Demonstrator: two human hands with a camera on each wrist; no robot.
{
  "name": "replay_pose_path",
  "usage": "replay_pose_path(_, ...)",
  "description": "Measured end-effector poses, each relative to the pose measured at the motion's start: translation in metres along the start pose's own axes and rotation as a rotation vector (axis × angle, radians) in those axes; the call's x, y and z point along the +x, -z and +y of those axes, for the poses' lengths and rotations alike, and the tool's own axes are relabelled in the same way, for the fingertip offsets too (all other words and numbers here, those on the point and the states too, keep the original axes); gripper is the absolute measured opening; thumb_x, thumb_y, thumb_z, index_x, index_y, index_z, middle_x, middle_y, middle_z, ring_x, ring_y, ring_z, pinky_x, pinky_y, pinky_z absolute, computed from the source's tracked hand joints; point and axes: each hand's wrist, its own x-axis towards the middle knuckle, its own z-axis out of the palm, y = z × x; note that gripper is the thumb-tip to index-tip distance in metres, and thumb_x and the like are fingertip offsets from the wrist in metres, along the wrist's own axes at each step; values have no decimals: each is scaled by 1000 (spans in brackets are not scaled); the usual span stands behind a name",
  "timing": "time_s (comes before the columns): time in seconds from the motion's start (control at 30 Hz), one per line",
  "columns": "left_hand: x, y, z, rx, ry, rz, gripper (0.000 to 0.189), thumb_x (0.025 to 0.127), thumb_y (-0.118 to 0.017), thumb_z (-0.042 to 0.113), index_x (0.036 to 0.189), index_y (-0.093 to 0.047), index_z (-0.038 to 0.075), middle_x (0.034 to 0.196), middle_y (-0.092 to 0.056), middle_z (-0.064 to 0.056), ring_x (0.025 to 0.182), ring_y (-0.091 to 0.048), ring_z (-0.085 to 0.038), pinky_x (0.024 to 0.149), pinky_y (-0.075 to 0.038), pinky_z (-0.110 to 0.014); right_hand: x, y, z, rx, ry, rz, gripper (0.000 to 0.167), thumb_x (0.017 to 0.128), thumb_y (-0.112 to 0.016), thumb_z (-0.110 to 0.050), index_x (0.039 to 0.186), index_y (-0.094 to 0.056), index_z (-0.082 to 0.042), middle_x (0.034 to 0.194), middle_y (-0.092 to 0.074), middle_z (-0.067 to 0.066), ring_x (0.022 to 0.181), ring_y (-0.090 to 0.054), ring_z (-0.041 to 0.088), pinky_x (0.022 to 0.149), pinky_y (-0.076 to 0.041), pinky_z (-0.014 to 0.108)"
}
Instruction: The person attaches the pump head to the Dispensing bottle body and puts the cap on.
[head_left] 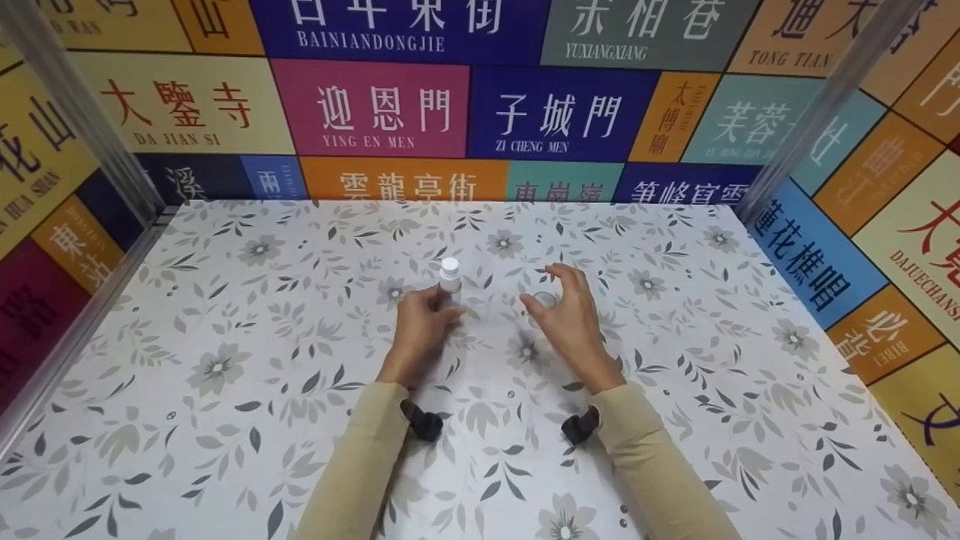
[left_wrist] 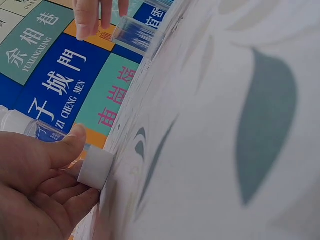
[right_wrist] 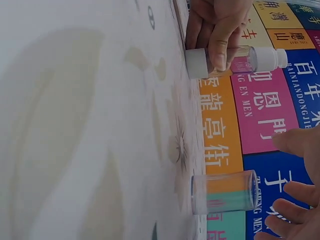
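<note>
My left hand (head_left: 424, 330) grips a small clear bottle (right_wrist: 245, 60) with a white top (head_left: 450, 268) and a white band round its lower end (left_wrist: 96, 167). The bottle stands upright, low at the tabletop, with thumb and fingers round its lower part. To its right a clear, open-topped cylindrical cup (right_wrist: 225, 192) stands on the table. Over the cup my right hand (head_left: 570, 322) is spread, thumb and fingers apart. In the right wrist view, a gap shows between these fingers and the cup's rim. The cup's outline is faint in the head view.
A white cloth with grey leaves and flowers covers the table (head_left: 262, 420). Colourful panels with large characters (head_left: 375, 109) rise behind it and along both sides. Clear upright strips (head_left: 112, 112) mark the back corners. Each wrist wears a black camera (head_left: 424, 424).
</note>
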Motion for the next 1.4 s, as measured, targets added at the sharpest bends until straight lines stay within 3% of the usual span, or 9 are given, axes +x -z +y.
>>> replay_pose_path(0.2, 0, 0, -1, -33, 7, 3, 33, 86, -74, 7, 117, -70, -2, 126, -69, -19, 122, -64, -26, 107, -48, -39, -1, -1, 6, 29, -37, 5, 59, 83, -81, -23, 131, -55, -1, 137, -52, 20, 133, -48, 37, 112, -39, 46)
replay_pose_path(0.67, -3, -1, -3, -90, 35, -11, 35, 86, -74, 4, 120, -69, -3, 124, -69, -21, 119, -65, -26, 106, -49, -39, -4, 0, 12, 22, -269, -139, 67, 86, -77, -26, 141, -48, -3, 146, -46, 20, 135, -46, 38, 114, -38, 46)
replay_pose_path(0.8, -2, -1, -2, -55, -6, -8, 27, 86, -74, 5, 111, -72, -4, 107, -73, -21, 97, -66, -24, 89, -53, -35, -2, 2, 12, 40, -317, -173, 69, 86, -77, -26, 143, -45, -2, 146, -46, 19, 136, -47, 36, 112, -39, 46)
replay_pose_path(0.93, -1, 0, -2, 2, -41, -1, 23, 86, -75, 7, 106, -73, -4, 98, -73, -19, 83, -58, -21, 76, -47, -32, 1, 3, 12, 40, -339, -202, 69, 86, -76, -22, 143, -44, 1, 145, -47, 21, 135, -48, 37, 113, -39, 46)
replay_pose_path(1.17, -1, 1, -1, -43, -3, 5, 24, 86, -75, 6, 108, -73, -4, 102, -74, -17, 87, -60, -21, 82, -50, -33, 3, 2, 13, 11, -380, -266, 70, 86, -76, -21, 144, -43, 1, 143, -51, 23, 134, -49, 38, 114, -37, 46)
replay_pose_path(1.4, -2, 2, 0, -66, -6, -3, 26, 86, -74, 6, 110, -73, -3, 112, -73, -18, 97, -63, -22, 92, -51, -38, 3, 3, 15, 17, -382, -264, 64, 86, -76, -18, 140, -47, 1, 136, -58, 24, 129, -54, 36, 111, -42, 45)
